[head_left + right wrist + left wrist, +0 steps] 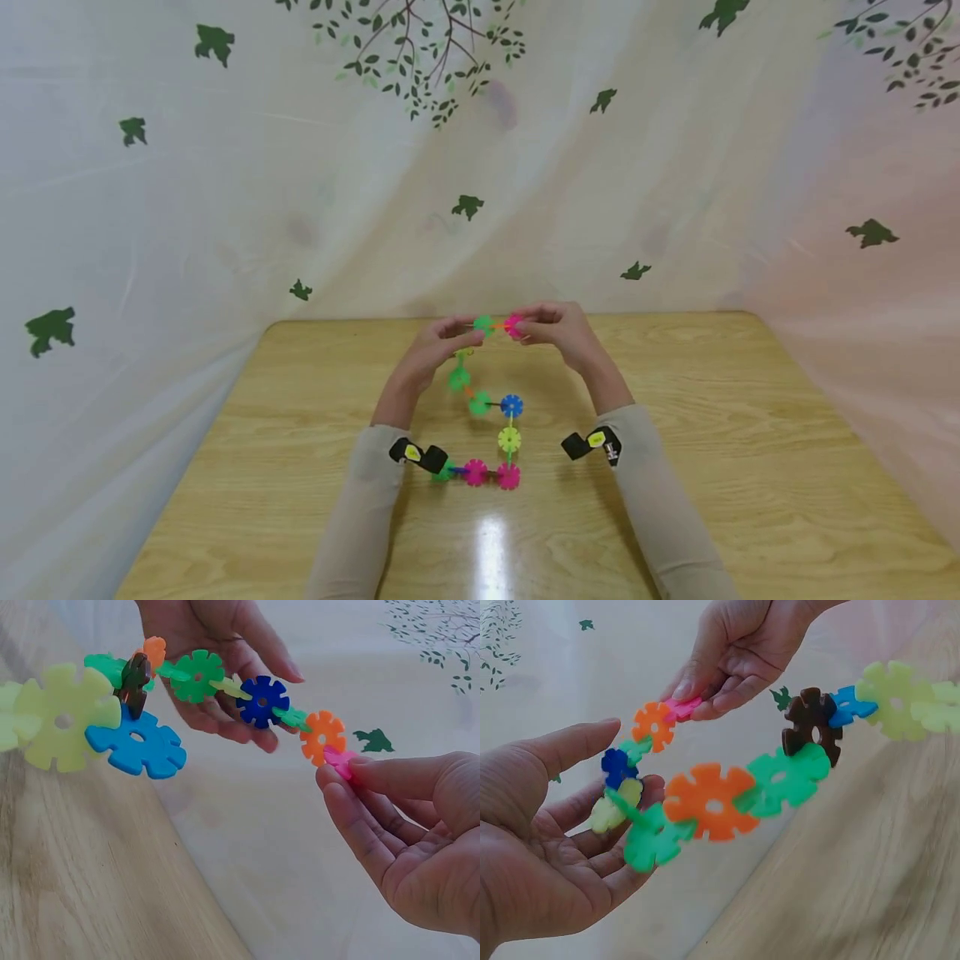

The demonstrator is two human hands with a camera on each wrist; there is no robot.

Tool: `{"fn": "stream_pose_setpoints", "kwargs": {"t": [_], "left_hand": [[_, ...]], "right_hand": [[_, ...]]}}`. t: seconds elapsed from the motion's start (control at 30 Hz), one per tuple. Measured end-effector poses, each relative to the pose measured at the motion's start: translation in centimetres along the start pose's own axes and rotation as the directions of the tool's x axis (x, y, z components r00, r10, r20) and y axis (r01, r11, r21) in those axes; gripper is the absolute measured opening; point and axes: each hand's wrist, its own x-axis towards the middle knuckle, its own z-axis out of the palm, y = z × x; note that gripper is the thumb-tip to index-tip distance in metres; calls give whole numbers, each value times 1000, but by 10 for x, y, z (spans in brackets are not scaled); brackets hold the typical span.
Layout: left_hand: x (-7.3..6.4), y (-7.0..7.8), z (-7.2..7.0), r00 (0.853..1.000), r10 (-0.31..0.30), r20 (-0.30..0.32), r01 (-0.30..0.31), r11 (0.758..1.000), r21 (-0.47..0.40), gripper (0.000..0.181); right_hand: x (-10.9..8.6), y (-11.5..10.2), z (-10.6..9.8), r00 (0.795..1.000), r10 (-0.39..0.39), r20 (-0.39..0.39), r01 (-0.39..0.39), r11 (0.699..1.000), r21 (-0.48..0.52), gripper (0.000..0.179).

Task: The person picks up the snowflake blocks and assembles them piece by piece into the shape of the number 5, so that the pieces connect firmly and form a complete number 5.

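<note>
A chain of flower-shaped interlocking discs (509,440) in several colours hangs between and below both hands. At one end, my right hand (420,832) pinches a pink disc (340,761) between thumb and fingertips; an orange disc (323,738) is slotted into it. My left hand (562,832) has its thumb straight and apart from the fingers, and a dark blue disc (619,769) and a pale yellow disc (616,806) lie against its fingers. From there the chain runs on through a larger-looking orange disc (711,802), a brown disc (812,727) and a light blue disc (851,706).
A wooden table (712,433) lies under the hands. Behind it hangs a pale cloth (375,183) printed with leaves and birds. Each sleeve carries a black wrist strap (412,452).
</note>
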Motion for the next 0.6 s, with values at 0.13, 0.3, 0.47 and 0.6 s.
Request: {"fn": "stream_pose_setpoints", "kwargs": {"t": [0.13,0.3,0.47,0.6], "left_hand": [[-5,-2,-7,1000,-15,27,14,999,39,46],[-13,-9,-17,997,-39,63,34,996,81,49],[-24,-17,-26,983,-78,165,50,985,163,48],[-33,-24,-29,946,-142,290,54,956,289,48]], "right_hand": [[0,-2,-7,999,-5,-34,5,1000,16,31],[1,-2,-16,997,-20,-70,21,1000,14,33],[4,-3,-23,996,-15,-92,15,1000,-2,34],[7,-4,-28,994,9,-113,-11,1000,-12,34]]}}
